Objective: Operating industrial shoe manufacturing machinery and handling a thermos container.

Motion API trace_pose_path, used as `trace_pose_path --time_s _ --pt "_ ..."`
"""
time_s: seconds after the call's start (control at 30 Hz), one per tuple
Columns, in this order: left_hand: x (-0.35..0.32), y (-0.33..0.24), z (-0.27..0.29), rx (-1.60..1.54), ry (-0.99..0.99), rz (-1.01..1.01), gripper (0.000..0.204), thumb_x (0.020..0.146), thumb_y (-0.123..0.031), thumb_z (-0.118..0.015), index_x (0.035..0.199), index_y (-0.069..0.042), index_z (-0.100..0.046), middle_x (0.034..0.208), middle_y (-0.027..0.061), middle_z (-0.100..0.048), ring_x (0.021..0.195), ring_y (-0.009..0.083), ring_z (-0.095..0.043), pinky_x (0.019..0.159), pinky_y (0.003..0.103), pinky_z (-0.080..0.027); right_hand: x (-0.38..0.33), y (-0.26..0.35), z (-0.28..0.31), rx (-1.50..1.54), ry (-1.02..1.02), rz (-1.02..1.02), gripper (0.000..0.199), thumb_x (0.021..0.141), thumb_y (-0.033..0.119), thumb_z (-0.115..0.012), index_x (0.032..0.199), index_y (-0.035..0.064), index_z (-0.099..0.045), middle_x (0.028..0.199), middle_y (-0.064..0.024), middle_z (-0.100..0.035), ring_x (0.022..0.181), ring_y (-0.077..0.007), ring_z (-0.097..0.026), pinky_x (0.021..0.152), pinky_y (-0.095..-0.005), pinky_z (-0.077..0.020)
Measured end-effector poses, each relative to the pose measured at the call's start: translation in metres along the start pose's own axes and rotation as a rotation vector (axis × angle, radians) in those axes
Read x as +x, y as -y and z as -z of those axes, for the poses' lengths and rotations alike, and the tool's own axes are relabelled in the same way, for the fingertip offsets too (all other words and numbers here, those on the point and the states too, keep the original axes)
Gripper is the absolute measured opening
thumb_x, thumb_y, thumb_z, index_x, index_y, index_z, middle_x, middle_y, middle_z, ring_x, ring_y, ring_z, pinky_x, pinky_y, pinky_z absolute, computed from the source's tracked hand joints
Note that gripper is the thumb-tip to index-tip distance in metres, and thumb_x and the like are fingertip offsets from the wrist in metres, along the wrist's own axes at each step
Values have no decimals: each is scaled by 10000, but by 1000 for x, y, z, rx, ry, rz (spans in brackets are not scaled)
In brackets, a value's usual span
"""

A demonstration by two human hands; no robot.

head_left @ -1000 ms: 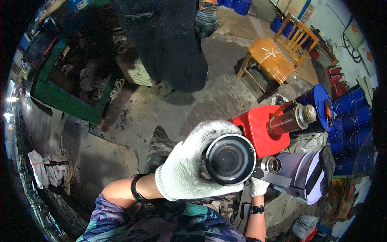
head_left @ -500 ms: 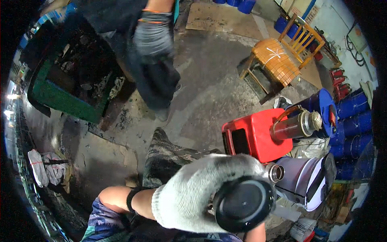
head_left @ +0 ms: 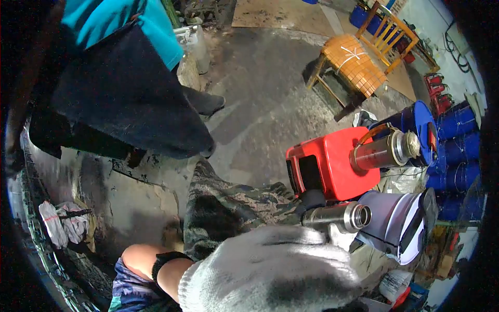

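- Left hand, in a white knit glove, fills the near view; its grip cannot be told.
- Just beyond it, a steel tube points right; the right hand is probably hidden.
- Farther: red case, orange chair, another person's dark trousers.

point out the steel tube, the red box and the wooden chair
steel tube (head_left: 340, 216), head view, on its shiny barrel
red box (head_left: 332, 161), head view, on its top face
wooden chair (head_left: 353, 62), head view, on its orange seat
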State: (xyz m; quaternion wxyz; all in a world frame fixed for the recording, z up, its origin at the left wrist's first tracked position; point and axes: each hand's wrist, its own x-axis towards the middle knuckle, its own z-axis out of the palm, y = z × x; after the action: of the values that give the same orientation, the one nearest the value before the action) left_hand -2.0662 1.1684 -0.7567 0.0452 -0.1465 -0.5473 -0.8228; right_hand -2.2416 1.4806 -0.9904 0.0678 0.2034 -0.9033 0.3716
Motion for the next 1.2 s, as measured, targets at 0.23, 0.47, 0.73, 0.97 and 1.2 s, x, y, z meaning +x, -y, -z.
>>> trace_pose_path --time_s 0.23,0.47,0.73,0.97,1.2 --pt "17 -15 6 459 164 -163 700 912 -445 -710 1440 -26 -519 1472 134 -550 1370 268 -512 1196 420 -300 -5 2 2 48 14 -75 685 659 162 -816 1307 71 -615 1306 -130 -644 1217 -297 -606 1094 -425 -426" --pt "47 -39 -12 678 209 -150 466 920 -360 -671 1271 -59 -612 1283 53 -638 1214 199 -599 1002 357 -497 -14 -12 -1 11 -41 14 741 657 155 -836 1340 51 -567 1301 -134 -641 1195 -297 -616 1093 -420 -433" --pt "34 -21 -21 512 60 -369 540 893 -335 -724 1317 -34 -578 1259 111 -637 1206 231 -605 1044 383 -474 -28 -6 1 99 -80 -60 764 658 150 -853 1347 43 -543 1301 -131 -639 1186 -292 -620 1097 -415 -433" --pt "35 -62 -28 231 96 -13 527 818 -357 -808 1234 -69 -660 1200 173 -671 1123 351 -646 954 457 -485 -21 12 17 309 -90 -170 757 670 157 -890 1333 46 -544 1282 -116 -645 1184 -259 -617 1099 -411 -433" --pt "14 -92 -55 667 -295 118 1028 591 -92 -986 1409 -43 -366 1228 260 -656 1165 314 -651 996 439 -520 -20 4 34 205 -63 154 643 645 134 -836 1262 114 -655 1215 -72 -671 1107 -285 -624 1035 -437 -447"
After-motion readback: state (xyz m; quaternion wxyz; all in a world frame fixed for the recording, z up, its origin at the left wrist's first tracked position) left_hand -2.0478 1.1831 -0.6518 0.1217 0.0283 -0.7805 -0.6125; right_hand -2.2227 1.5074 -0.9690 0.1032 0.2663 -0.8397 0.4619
